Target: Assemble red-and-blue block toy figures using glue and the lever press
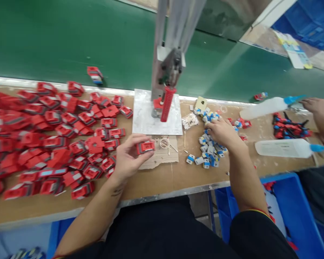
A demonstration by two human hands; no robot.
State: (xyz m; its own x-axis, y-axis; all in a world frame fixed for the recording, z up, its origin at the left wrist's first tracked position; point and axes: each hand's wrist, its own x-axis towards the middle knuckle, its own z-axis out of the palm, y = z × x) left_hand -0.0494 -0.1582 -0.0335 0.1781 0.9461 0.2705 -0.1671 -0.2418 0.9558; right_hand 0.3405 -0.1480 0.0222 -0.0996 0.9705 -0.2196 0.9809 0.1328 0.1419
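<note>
Brown board (164, 183) covers the workbench, and behind it runs a green surface (118, 46). From my remote seat I see the left hand (129, 156) gripping a red part (146, 146) between thumb and fingers, just above a piece of cardboard (162, 160) and in front of the metal plate (143, 124) under the red-handled clamp (167, 104). The hollow side of the part faces up. I judge it to be light, stiff plastic, rather smooth but not fragile; I would pinch it across its long sides and keep my fingertips out of the hollow.

The right hand (223, 133) has its fingers bent down at the small blue-and-grey blocks (212, 149); I cannot tell whether they hold one. Those blocks look light and hard, easy to scatter, so I would pinch one by opposite faces. Many red pieces (54, 144) lie heaped to the left.
</note>
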